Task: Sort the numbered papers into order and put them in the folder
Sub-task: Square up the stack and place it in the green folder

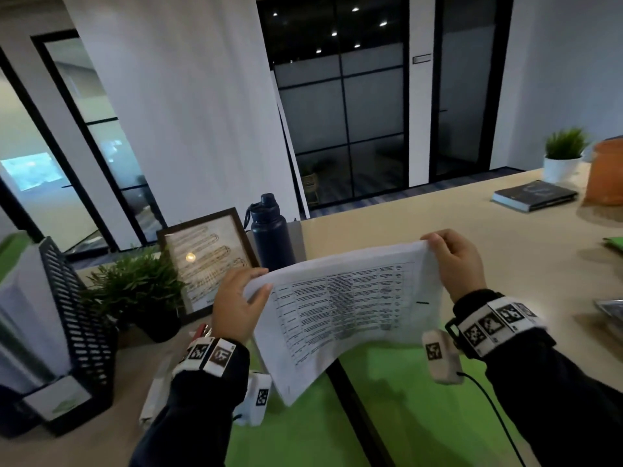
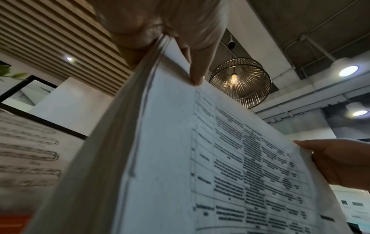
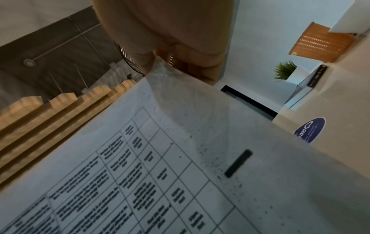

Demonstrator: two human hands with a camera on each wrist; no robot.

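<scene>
I hold a stack of white papers (image 1: 340, 308) printed with a table up in the air over the desk, turned sideways. My left hand (image 1: 239, 301) grips the stack's left edge, thumb on the top sheet. My right hand (image 1: 455, 261) pinches the upper right corner. The left wrist view shows the papers (image 2: 200, 158) from below with the left hand's thumb (image 2: 198, 74) pressed on the front sheet and the right hand (image 2: 340, 161) at the far edge. The right wrist view shows the top sheet (image 3: 180, 158) hanging from the right hand (image 3: 170, 39). An open green folder (image 1: 397, 406) lies on the desk under the papers.
To the left stand a black mesh file rack (image 1: 77, 332), a potted plant (image 1: 141, 291), a framed picture (image 1: 209, 257) and a dark blue bottle (image 1: 271, 237). Far right on the desk (image 1: 438, 217) are a dark book (image 1: 536, 195), a small white-potted plant (image 1: 563, 156) and an orange container (image 1: 606, 173).
</scene>
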